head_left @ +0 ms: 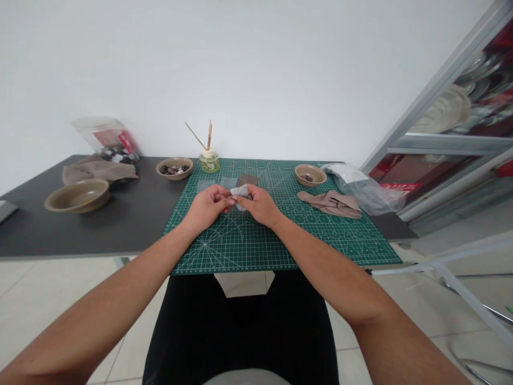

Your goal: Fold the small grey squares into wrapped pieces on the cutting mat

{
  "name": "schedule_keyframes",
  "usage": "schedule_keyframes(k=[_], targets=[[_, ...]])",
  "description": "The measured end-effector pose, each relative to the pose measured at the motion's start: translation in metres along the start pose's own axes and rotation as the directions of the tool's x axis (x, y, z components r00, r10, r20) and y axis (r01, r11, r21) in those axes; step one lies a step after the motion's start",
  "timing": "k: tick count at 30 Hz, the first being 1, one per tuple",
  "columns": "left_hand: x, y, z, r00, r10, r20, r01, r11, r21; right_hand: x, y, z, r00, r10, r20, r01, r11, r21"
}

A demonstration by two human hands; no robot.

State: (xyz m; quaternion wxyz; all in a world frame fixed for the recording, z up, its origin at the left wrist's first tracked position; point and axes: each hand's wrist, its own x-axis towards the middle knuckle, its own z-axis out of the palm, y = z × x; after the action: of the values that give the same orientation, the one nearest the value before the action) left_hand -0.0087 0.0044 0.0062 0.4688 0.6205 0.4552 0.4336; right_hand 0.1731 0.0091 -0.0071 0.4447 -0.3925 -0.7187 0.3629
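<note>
A dark grey table (132,214) carries a green cutting mat (304,235). Over the mat's middle, the left hand (206,206) and right hand (258,204) meet on a small grey cloth piece (241,190). The cloth is held just above the mat, with flat fabric swatches (248,179) lying right behind it. Each hand pinches the cloth between thumb and curled fingertips, and the other fingers are tucked in close. How the cloth is folded cannot be told from here. Working it well seems to call for keeping both pinches near each other and low over the mat, so the small piece stays taut and cannot slip. At far left a clear jar (106,139) with a red label lies tilted and holds dark and pale stones. A beige cloth (98,171) is heaped in front of the jar. Near them sits a large tan bowl (78,195), apparently empty. At right is a clear plastic bag (360,187) with something white inside, beside folded beige fabric (331,203). A small bowl (175,168) at the mat's left corner holds mixed stones, and another small bowl (310,174) on the right holds only a few dark pieces. A little glass diffuser bottle (209,160) holds greenish liquid and two reeds.
</note>
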Motion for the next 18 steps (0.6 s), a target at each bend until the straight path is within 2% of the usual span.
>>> schedule_keyframes(k=[6, 12, 18], targets=[[-0.0013, 0.0014, 0.0, 1.0, -0.005, 0.001, 0.005, 1.0, -0.018, -0.0009, 0.0001, -0.0006, 0.999, -0.044, -0.008, 0.044, 0.999, -0.006], [-0.0018, 0.0007, -0.0003, 1.0, -0.005, -0.014, 0.005, 1.0, -0.022, -0.0027, -0.002, -0.0007, 0.999, -0.034, -0.022, 0.032, 0.996, -0.078], [-0.0012, -0.0005, -0.0018, 0.999, 0.0, -0.036, 0.0, 1.0, 0.002, -0.0035, -0.0031, -0.0005, 0.992, -0.079, -0.099, 0.069, 0.992, -0.104]])
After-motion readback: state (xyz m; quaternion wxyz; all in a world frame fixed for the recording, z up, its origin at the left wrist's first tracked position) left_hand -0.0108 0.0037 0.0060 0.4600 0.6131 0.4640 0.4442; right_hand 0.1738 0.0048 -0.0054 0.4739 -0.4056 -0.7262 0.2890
